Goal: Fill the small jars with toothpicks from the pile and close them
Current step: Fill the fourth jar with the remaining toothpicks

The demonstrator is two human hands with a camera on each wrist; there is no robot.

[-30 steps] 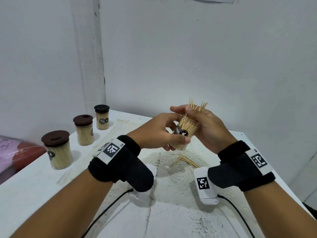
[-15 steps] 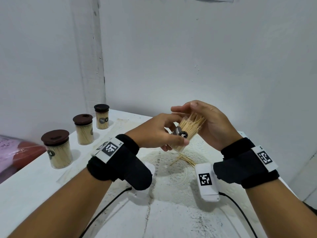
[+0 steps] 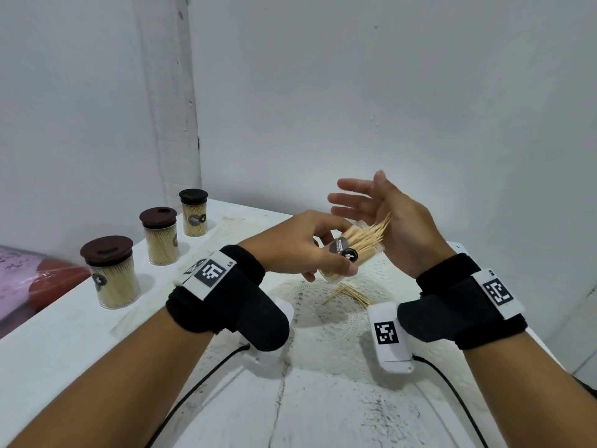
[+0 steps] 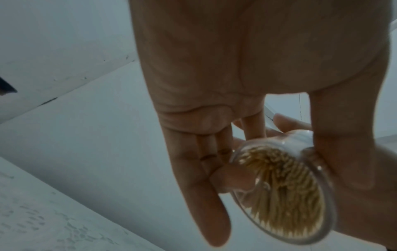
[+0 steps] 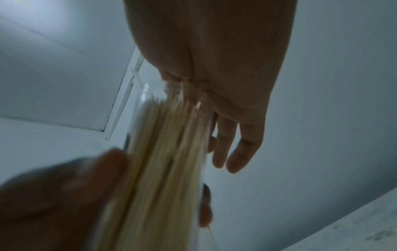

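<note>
Toothpick jars line the left side of the white table: three filled jars — the nearest, the middle and the farthest — stand upright and well apart, each capped with a dark brown lid, and look finished. Behind the nearest one, at the frame's edge, lies a pink and red bundle that is too blurred to identify.

At centre, the left hand holds a fourth, clear jar in the air above a white lace doily, thumb and fingers curled round its body. The jar is tilted, mouth toward the right, and toothpicks bristle past its rim; the left wrist view shows it packed through the clear base.

Below, a small remnant of the pile lies on the doily.

To the right, the right hand is flat, fingers straight and slightly spread, palm against the protruding tips — apparently to press them in. No lid for this jar is in view; seating the sticks, gathering the leftovers and capping it appear to remain.
</note>
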